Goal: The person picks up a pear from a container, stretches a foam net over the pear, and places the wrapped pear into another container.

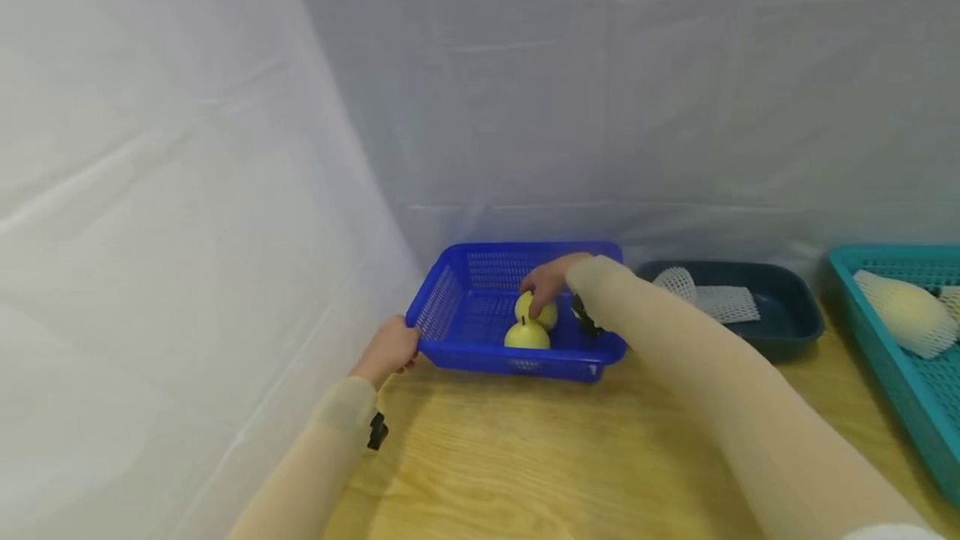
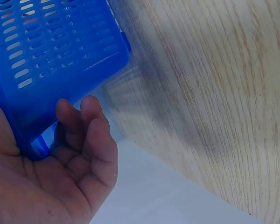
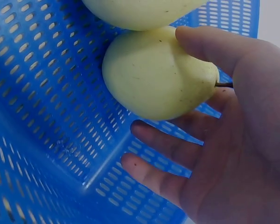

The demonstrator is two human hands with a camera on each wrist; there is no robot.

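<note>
"How does the farther pear (image 3: pixel 158 77) lie to the right hand (image 1: pixel 553 277)?"

"Lengthwise from the palm, stem toward it. Thumb and fingers clamp it from opposite sides; the outer two fingers stand apart."

"And where is it?"

"In the blue basket (image 1: pixel 465 355), touching the nearer pear (image 1: pixel 527 335). The left hand (image 1: pixel 392 347) is farther off, fingers curled at the basket's near left corner."

A dark tray (image 1: pixel 783 307) on the wood-grained counter (image 1: pixel 480 473) holds white foam netting (image 1: pixel 726 303). Right of it stands a teal basket (image 1: pixel 891 365) with a foam-wrapped fruit (image 1: pixel 903 311), and pale sheeting (image 1: pixel 525 90) hangs behind
</note>
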